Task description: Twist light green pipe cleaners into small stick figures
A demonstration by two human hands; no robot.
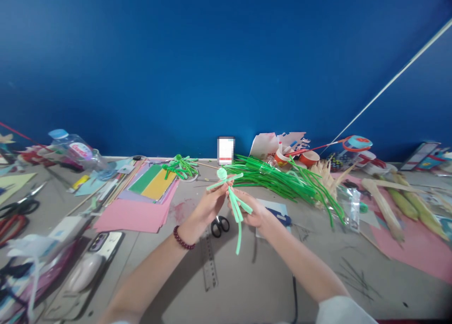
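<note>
Head view takes in a deep blue wall (226, 55), smooth and matte, behind a grey surface (247, 286) scattered with craft goods. Largest on it is the fan of pink paper sheets (136, 215), flat and thin, with a green and yellow card stack (153, 182) lying on top. Right of centre lies a bundle of dark green pipe cleaners (278, 178), fuzzy and long, and beyond it pale dried corn husks (384, 206). A clear plastic ruler (209, 260) lies between the forearms, with black-handled scissors (220, 226) just beside its far end.

Smallest is the light green pipe-cleaner figure (231, 199) (looped head, two outstretched arms, dangling legs), held upright above the surface between both hands. The left hand (208, 206), a dark bead bracelet (181, 239) on its wrist, is closed with fingertips pinching the figure's body just under the arms. The right hand (256, 213) is partly curled, fingers closed on the legs lower down.
</note>
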